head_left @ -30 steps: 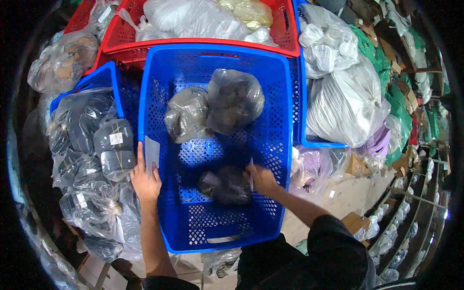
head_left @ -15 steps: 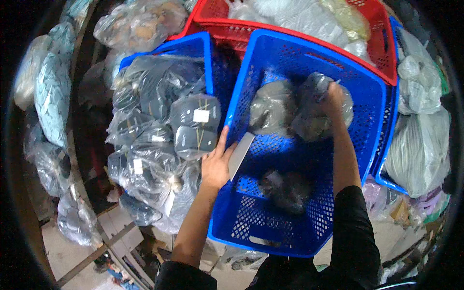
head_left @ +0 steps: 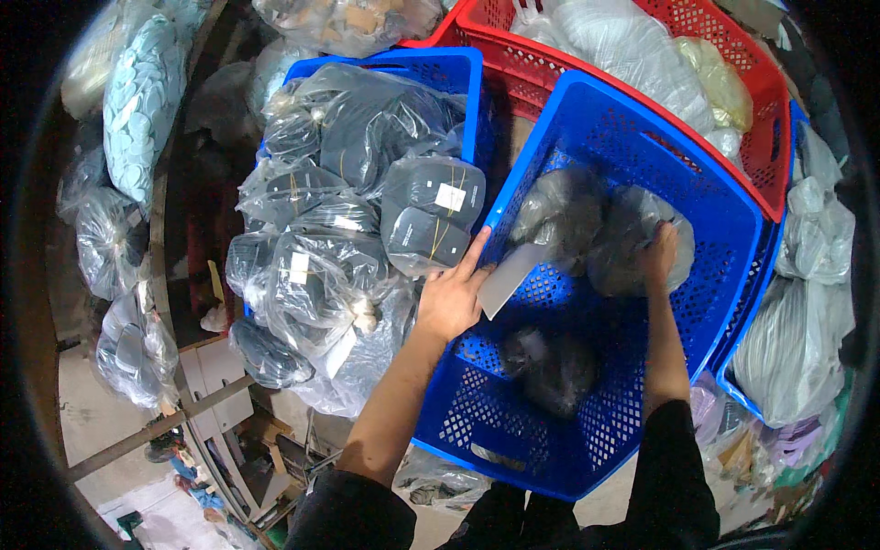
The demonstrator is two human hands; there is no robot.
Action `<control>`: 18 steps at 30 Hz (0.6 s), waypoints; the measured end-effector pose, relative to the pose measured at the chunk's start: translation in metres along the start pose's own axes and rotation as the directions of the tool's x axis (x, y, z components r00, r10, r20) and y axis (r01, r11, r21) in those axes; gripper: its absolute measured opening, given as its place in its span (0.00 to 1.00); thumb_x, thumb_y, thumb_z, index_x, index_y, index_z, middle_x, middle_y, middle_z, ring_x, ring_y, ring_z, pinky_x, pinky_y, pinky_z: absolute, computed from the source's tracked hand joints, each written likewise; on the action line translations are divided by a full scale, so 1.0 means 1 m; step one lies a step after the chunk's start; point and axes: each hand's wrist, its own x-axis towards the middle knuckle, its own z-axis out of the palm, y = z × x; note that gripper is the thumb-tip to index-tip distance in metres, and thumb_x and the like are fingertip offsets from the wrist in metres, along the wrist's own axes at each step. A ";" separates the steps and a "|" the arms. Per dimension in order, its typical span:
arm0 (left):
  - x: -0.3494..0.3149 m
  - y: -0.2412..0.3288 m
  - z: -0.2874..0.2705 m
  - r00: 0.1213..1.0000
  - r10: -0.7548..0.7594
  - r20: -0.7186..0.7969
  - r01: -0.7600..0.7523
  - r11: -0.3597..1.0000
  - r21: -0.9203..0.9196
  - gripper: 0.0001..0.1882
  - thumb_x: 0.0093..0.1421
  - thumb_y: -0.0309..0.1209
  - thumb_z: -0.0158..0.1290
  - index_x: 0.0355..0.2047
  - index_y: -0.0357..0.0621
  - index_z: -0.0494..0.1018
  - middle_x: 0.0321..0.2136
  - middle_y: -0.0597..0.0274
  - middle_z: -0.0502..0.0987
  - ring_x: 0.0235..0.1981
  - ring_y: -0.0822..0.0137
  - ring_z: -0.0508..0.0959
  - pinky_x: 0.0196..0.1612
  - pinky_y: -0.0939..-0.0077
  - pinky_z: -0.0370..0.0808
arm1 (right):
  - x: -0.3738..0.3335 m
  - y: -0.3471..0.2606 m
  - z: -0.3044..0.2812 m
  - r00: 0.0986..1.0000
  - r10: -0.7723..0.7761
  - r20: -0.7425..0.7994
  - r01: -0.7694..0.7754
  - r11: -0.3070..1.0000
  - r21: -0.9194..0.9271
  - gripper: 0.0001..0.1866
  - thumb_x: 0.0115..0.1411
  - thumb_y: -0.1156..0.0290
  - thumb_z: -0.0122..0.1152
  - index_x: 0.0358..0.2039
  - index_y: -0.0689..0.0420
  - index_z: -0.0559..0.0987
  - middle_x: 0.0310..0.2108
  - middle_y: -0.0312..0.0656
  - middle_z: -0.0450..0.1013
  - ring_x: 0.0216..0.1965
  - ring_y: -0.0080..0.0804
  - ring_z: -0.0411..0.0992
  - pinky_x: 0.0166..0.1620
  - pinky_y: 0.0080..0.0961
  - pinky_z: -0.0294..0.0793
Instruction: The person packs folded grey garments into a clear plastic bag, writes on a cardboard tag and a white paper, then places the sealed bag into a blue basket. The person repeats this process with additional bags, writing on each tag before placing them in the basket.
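With a flat grey card [head_left: 510, 277] pinched by the left hand [head_left: 451, 299] at the blue basket [head_left: 733, 238] rim, and a clear bag [head_left: 616, 240] inside grasped by the right hand [head_left: 658, 255], the thin plastic could be torn if snagged on the mesh.

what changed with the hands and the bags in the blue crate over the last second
The right hand left the dark bag near the crate's near end and reached to the far end, where it now rests on a clear bag of grey pieces. The left hand stayed on the blue crate's rim, holding a grey flat piece. The dark bag stayed put.
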 end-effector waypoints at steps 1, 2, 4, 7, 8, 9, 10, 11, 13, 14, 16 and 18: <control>0.000 0.000 0.000 1.000 -0.011 0.017 0.012 1.000 -0.024 0.27 0.49 0.28 0.59 0.53 0.51 0.77 0.74 0.69 0.44 0.58 0.64 0.74 0.53 0.58 0.70 | -0.010 -0.003 -0.003 1.000 0.003 0.026 -0.003 1.000 -0.001 0.22 0.49 0.75 0.64 0.45 0.59 0.70 0.42 0.52 0.70 0.46 0.58 0.69 0.46 0.51 0.68; 0.000 0.000 -0.001 0.999 0.019 -0.048 -0.019 1.000 0.010 0.27 0.48 0.28 0.60 0.52 0.51 0.77 0.74 0.69 0.43 0.57 0.64 0.74 0.53 0.57 0.71 | -0.024 -0.008 -0.003 0.999 0.019 0.039 -0.019 1.000 -0.005 0.21 0.50 0.76 0.63 0.45 0.59 0.70 0.44 0.53 0.69 0.47 0.58 0.69 0.47 0.52 0.68; 0.001 0.000 0.001 0.984 0.082 -0.160 -0.076 0.996 0.047 0.27 0.48 0.28 0.60 0.52 0.52 0.77 0.74 0.68 0.43 0.56 0.64 0.76 0.52 0.57 0.71 | -0.049 -0.015 -0.006 0.999 0.033 0.042 -0.031 0.999 -0.035 0.20 0.51 0.78 0.61 0.45 0.60 0.70 0.47 0.54 0.69 0.49 0.59 0.68 0.50 0.53 0.67; 0.000 -0.002 0.008 0.997 0.001 -0.077 -0.009 0.995 -0.102 0.13 0.60 0.34 0.54 0.44 0.48 0.80 0.72 0.61 0.51 0.47 0.53 0.79 0.49 0.47 0.69 | -0.088 -0.019 -0.006 0.996 0.048 0.071 -0.041 0.994 -0.099 0.19 0.51 0.79 0.60 0.45 0.61 0.71 0.52 0.58 0.67 0.52 0.61 0.67 0.55 0.53 0.66; 0.000 -0.003 0.012 0.996 -0.007 -0.083 0.003 0.999 -0.051 0.15 0.60 0.33 0.54 0.46 0.47 0.80 0.72 0.61 0.54 0.44 0.50 0.78 0.48 0.47 0.68 | -0.100 -0.018 -0.005 0.991 0.084 0.106 -0.072 0.991 -0.111 0.19 0.51 0.79 0.60 0.46 0.62 0.72 0.54 0.60 0.67 0.53 0.61 0.67 0.57 0.52 0.66; 0.000 -0.005 0.016 0.990 0.010 -0.142 -0.013 1.000 -0.023 0.14 0.60 0.33 0.53 0.45 0.47 0.80 0.72 0.62 0.53 0.44 0.52 0.79 0.46 0.47 0.69 | -0.112 -0.016 -0.007 0.992 0.043 0.115 -0.029 0.992 -0.122 0.18 0.53 0.78 0.60 0.46 0.63 0.72 0.55 0.61 0.67 0.53 0.61 0.67 0.57 0.51 0.67; 0.000 -0.006 0.020 0.988 0.014 -0.154 -0.017 1.000 -0.018 0.14 0.59 0.33 0.52 0.44 0.47 0.81 0.72 0.62 0.52 0.44 0.53 0.79 0.44 0.48 0.70 | -0.123 -0.013 -0.008 0.992 0.031 0.123 -0.015 0.992 -0.127 0.17 0.54 0.77 0.59 0.46 0.63 0.72 0.56 0.61 0.66 0.53 0.61 0.67 0.57 0.51 0.67; 0.000 -0.008 0.025 0.971 0.086 -0.223 -0.083 0.996 0.023 0.14 0.58 0.32 0.52 0.43 0.46 0.81 0.73 0.63 0.51 0.44 0.54 0.80 0.42 0.48 0.71 | -0.132 -0.011 -0.010 0.986 0.025 0.162 0.007 0.981 -0.193 0.16 0.57 0.74 0.57 0.46 0.63 0.72 0.55 0.61 0.67 0.53 0.61 0.67 0.57 0.50 0.67; 0.001 -0.010 0.032 0.974 0.087 -0.210 -0.063 0.991 0.117 0.28 0.61 0.34 0.52 0.62 0.46 0.68 0.71 0.63 0.54 0.41 0.51 0.79 0.44 0.52 0.67 | -0.151 -0.008 -0.016 0.978 0.027 0.206 0.017 0.978 -0.209 0.14 0.61 0.71 0.54 0.46 0.62 0.72 0.55 0.62 0.67 0.53 0.61 0.67 0.57 0.51 0.67; 0.001 -0.012 0.033 0.981 0.075 -0.177 -0.054 0.992 0.118 0.34 0.61 0.35 0.52 0.68 0.45 0.60 0.69 0.61 0.60 0.41 0.50 0.78 0.45 0.53 0.67 | -0.160 -0.008 -0.020 0.976 0.020 0.219 0.018 0.985 -0.169 0.14 0.62 0.69 0.52 0.47 0.62 0.72 0.54 0.62 0.67 0.53 0.61 0.67 0.57 0.52 0.67; 0.001 -0.012 0.036 0.978 0.053 -0.204 -0.031 0.993 0.111 0.25 0.63 0.36 0.51 0.59 0.43 0.70 0.64 0.58 0.67 0.41 0.50 0.77 0.46 0.53 0.66 | -0.177 -0.010 -0.025 0.973 0.004 0.233 0.030 0.989 -0.146 0.14 0.64 0.68 0.51 0.48 0.61 0.72 0.54 0.64 0.67 0.54 0.61 0.67 0.58 0.54 0.66; 0.001 -0.011 0.036 0.976 0.060 -0.209 -0.037 0.993 0.110 0.19 0.64 0.37 0.51 0.51 0.42 0.75 0.58 0.55 0.72 0.42 0.50 0.76 0.47 0.53 0.66 | -0.197 -0.016 -0.029 0.959 0.019 0.282 0.036 0.981 -0.188 0.15 0.65 0.67 0.50 0.49 0.61 0.72 0.55 0.65 0.66 0.55 0.62 0.67 0.59 0.55 0.64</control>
